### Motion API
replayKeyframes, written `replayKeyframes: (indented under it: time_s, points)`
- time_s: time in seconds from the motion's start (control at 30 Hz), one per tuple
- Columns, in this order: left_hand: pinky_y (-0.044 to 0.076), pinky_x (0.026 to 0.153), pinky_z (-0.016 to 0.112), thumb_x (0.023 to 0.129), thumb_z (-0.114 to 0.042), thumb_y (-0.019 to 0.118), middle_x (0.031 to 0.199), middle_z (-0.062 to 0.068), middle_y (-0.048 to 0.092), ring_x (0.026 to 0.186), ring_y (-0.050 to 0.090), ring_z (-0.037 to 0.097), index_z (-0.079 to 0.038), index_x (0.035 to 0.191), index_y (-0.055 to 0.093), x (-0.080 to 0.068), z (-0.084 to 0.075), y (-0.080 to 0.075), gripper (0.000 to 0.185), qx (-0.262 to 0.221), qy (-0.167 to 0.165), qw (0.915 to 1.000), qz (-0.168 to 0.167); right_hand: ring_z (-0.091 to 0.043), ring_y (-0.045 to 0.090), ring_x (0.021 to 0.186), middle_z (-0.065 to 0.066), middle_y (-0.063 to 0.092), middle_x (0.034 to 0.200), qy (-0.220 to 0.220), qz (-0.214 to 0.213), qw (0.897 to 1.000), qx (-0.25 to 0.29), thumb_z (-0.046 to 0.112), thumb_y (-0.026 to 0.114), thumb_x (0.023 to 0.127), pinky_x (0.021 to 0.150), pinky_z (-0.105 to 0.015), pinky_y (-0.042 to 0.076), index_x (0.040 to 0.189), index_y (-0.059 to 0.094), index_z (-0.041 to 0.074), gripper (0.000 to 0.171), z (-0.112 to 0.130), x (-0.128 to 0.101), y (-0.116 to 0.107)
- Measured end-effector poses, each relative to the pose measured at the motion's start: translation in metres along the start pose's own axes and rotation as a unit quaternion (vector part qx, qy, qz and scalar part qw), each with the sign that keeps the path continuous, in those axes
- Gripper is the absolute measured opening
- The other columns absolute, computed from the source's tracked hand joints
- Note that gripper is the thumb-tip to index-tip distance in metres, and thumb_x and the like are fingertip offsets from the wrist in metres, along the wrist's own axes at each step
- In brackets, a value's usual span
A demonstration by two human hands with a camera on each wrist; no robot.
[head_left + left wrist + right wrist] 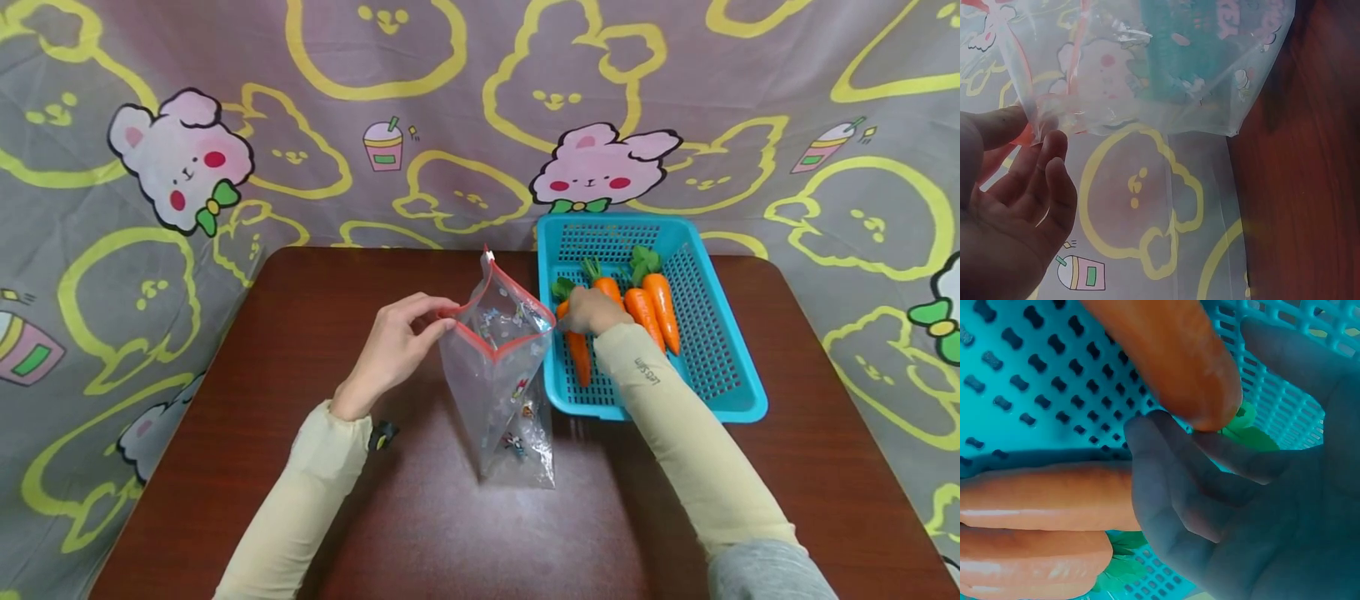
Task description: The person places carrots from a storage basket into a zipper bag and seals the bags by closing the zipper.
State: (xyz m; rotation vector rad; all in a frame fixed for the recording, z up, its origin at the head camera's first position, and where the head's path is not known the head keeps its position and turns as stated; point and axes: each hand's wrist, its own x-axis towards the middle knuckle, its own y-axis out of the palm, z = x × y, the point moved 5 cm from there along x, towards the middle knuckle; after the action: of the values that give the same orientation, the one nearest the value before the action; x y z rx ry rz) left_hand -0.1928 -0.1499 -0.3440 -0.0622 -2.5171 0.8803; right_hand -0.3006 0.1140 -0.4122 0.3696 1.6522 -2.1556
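A clear zip bag (498, 400) with a red-edged mouth and small printed figures stands upright, its mouth spread wide. My left hand (397, 346) pinches the left rim of the bag between thumb and fingers; the left wrist view shows the thumb (1000, 128) on that rim. Over the leftmost carrot (579, 358), in a blue basket (720, 350), is my right hand (596, 312). In the right wrist view its thumb and bent fingers (1154, 462) lie on either side of that carrot's thick end (1197, 381), with a gap at the thumb. Contact there is unclear.
Several more carrots with green tops, one of them a carrot (662, 312) at the right of the group, lie in the basket. The basket stands on the brown table (300, 333), close to the bag's right side. A patterned cloth (450, 83) hangs behind the table.
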Motion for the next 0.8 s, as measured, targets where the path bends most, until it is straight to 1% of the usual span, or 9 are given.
replayKeyframes:
  time_s: [0.17,0.27,0.43,0.5,0.6,0.7,0.8]
  points:
    - [0.047,0.063,0.031,0.085,-0.014,0.074,0.086,0.001,0.066,0.072,0.055,0.011,-0.013,0.106,0.073,0.0004,0.0006,0.0006,0.021,-0.003,-0.001,1.0,0.002,-0.03,0.056,0.088,-0.017,0.063,0.102,-0.002,0.02,1.0,0.002,0.032,0.066,0.089,0.078,-0.042,0.05,0.104,0.059,0.002,0.034,0.0018,0.0016,0.0003]
    - [0.047,0.063,0.029,0.085,-0.015,0.074,0.086,0.001,0.066,0.072,0.055,0.012,-0.013,0.107,0.073,0.0,0.0001,0.0007,0.021,-0.002,-0.003,1.0,0.005,-0.028,0.056,0.086,-0.016,0.063,0.1,-0.006,0.024,1.0,0.0,0.032,0.066,0.089,0.076,-0.04,0.048,0.1,0.061,0.002,0.032,0.0016,0.0021,0.0005]
    - [0.045,0.062,0.024,0.085,-0.015,0.073,0.086,0.001,0.066,0.071,0.055,0.011,-0.014,0.107,0.072,-0.0007,-0.0001,0.0004,0.022,0.002,-0.005,1.0,0.006,-0.026,0.054,0.08,-0.014,0.061,0.093,-0.005,0.032,0.999,0.006,0.032,0.066,0.089,0.066,-0.034,0.044,0.096,0.061,0.003,0.03,0.0011,0.0019,0.0012]
    - [0.045,0.062,0.024,0.085,-0.015,0.073,0.086,0.001,0.066,0.072,0.054,0.011,-0.014,0.108,0.072,-0.0008,0.0003,0.0007,0.022,0.001,-0.006,1.0,0.006,-0.025,0.055,0.077,-0.014,0.06,0.092,-0.004,0.035,0.999,0.01,0.032,0.067,0.089,0.063,-0.031,0.045,0.097,0.06,0.002,0.032,0.001,0.0022,0.0019]
    - [0.045,0.062,0.024,0.086,-0.015,0.073,0.086,0.001,0.066,0.072,0.054,0.011,-0.014,0.107,0.072,-0.0008,0.0002,0.0009,0.022,-0.001,-0.005,1.0,0.007,-0.024,0.058,0.076,-0.015,0.059,0.095,0.003,0.037,0.999,0.018,0.031,0.067,0.089,0.061,-0.028,0.047,0.106,0.054,0.0,0.038,0.0001,0.0021,0.0028]
    - [0.045,0.062,0.024,0.085,-0.015,0.074,0.085,0.0,0.066,0.071,0.055,0.011,-0.014,0.107,0.073,-0.0011,-0.0004,0.0007,0.022,-0.001,-0.002,1.0,0.004,-0.024,0.061,0.079,-0.017,0.06,0.101,0.01,0.038,0.999,0.026,0.031,0.066,0.09,0.062,-0.029,0.05,0.115,0.048,-0.001,0.045,-0.0004,0.0021,0.0036]
    - [0.045,0.061,0.025,0.085,-0.014,0.074,0.085,0.0,0.066,0.071,0.055,0.012,-0.014,0.107,0.073,-0.001,-0.0006,0.0009,0.022,-0.001,0.001,1.0,0.001,-0.027,0.061,0.086,-0.018,0.06,0.108,0.017,0.042,0.998,0.036,0.03,0.066,0.09,0.067,-0.032,0.051,0.122,0.046,-0.001,0.049,-0.0012,0.0016,0.0041]
